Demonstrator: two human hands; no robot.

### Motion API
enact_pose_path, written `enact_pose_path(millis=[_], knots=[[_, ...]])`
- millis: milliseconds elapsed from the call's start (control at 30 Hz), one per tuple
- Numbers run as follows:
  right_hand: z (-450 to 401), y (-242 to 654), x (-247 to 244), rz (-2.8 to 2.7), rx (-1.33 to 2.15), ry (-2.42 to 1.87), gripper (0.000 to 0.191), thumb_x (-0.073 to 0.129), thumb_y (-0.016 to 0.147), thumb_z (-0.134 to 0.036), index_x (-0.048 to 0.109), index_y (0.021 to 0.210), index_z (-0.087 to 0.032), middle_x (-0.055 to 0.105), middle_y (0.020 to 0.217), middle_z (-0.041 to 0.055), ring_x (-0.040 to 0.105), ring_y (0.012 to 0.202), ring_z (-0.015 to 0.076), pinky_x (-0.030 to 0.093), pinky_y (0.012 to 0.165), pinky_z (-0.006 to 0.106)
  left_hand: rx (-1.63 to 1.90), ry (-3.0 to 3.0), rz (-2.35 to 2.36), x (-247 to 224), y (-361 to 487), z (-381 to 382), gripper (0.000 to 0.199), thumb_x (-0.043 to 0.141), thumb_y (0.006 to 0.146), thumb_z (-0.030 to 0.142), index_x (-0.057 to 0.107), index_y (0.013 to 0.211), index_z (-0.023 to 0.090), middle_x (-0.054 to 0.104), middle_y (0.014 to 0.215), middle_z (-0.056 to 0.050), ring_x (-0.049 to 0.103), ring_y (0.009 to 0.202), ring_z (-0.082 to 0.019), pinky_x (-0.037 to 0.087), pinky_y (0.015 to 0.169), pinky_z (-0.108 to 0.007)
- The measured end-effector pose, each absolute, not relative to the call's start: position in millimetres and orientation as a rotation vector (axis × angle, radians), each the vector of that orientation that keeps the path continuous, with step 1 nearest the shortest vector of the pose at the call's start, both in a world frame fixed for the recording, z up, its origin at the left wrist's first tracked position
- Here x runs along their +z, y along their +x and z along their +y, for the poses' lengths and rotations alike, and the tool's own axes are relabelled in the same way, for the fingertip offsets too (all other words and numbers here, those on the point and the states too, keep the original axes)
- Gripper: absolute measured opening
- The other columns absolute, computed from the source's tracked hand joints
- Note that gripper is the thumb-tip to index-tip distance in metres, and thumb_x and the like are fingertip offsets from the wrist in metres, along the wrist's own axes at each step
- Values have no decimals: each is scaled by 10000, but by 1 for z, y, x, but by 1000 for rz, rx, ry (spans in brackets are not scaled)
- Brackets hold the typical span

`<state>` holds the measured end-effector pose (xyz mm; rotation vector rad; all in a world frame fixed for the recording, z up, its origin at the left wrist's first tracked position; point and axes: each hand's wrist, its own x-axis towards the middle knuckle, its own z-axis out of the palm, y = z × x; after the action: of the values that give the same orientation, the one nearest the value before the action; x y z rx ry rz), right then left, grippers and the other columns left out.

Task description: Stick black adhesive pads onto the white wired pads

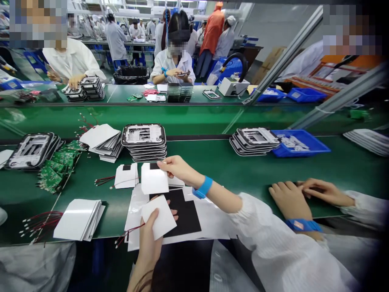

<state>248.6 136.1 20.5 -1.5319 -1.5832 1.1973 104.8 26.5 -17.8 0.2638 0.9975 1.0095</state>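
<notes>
In my head view, my left hand (149, 239) grips a white panel (159, 219) whose visible face is bare, while my right hand (178, 167) pinches the upper corner of another white panel (154, 181) that bears a black patch (154, 166). Just left of the right hand's panel, a small pile (124, 179) shows a patch on its top piece, so I judge at least two pieces patched; whether those beneath are, I cannot tell. Farther left of my left hand, a larger stack (75, 219) shows a bare top panel, seemingly unpatched, and black sheet (188, 217) remains beside that hand.
</notes>
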Motion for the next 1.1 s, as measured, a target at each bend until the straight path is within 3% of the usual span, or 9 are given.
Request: enact_pose_path(millis=[100, 200, 267, 367, 633, 867, 967, 1100], knots=[[165, 209, 7, -1691, 1152, -1566, 322, 444, 974, -334, 569, 755, -135, 525, 598, -27, 502, 504, 82, 435, 485, 214, 1024, 291, 983, -24, 105, 28, 693, 663, 754, 219, 390, 1383, 121, 733, 1006, -143, 723, 747, -275, 593, 754, -454], [187, 174, -8, -1832, 991, -1624, 222, 531, 951, -325, 619, 995, -127, 651, 891, 30, 635, 743, 135, 541, 664, 300, 1015, 284, 987, -27, 105, 29, 670, 668, 744, 212, 419, 1360, 121, 730, 1008, -146, 723, 764, -292, 591, 763, -474], [195, 160, -16, -1934, 836, -1672, 264, 572, 927, -341, 609, 1097, -142, 639, 1078, 62, 637, 927, 191, 540, 797, 388, 1010, 276, 992, -27, 104, 29, 646, 666, 744, 200, 441, 1345, 132, 728, 1018, -140, 724, 767, -294, 594, 761, -478], [199, 150, -20, -2070, 612, -1740, 319, 579, 921, -340, 583, 1179, -151, 599, 1197, 84, 606, 1038, 234, 513, 871, 446, 1005, 267, 1007, -29, 102, 29, 592, 649, 758, 175, 474, 1323, 149, 729, 1025, -127, 726, 761, -283, 596, 764, -466], [185, 159, -2, -2239, 379, -1785, 305, 564, 930, -355, 590, 1149, -144, 620, 1139, 78, 623, 985, 213, 523, 842, 426, 953, 214, 989, -39, 100, 31, 557, 633, 786, 157, 499, 1327, 150, 719, 1077, -139, 719, 888, -294, 565, 869, -473], [112, 248, 34, -2267, 642, -1731, 120, 614, 852, -279, 690, 805, -199, 686, 752, -2, 635, 729, 169, 454, 627, 269, 960, 175, 1020, -30, 98, 36, 573, 582, 802, 125, 475, 1363, 170, 709, 1110, -135, 712, 922, -295, 540, 909, -497], [62, 288, 31, -2176, 739, -1786, 123, 593, 871, -244, 687, 813, -191, 684, 777, 14, 622, 731, 165, 446, 655, 269, 953, 169, 1016, -23, 101, 39, 566, 570, 813, 141, 469, 1368, 179, 715, 1091, -133, 714, 912, -294, 547, 895, -490], [10, 315, 3, -1995, 800, -1866, 167, 523, 930, -224, 632, 1042, -162, 637, 1011, 90, 576, 984, 220, 448, 859, 348, 951, 198, 946, -16, 112, 43, 621, 592, 812, 186, 410, 1406, 192, 710, 1105, -133, 716, 900, -292, 560, 873, -470]])
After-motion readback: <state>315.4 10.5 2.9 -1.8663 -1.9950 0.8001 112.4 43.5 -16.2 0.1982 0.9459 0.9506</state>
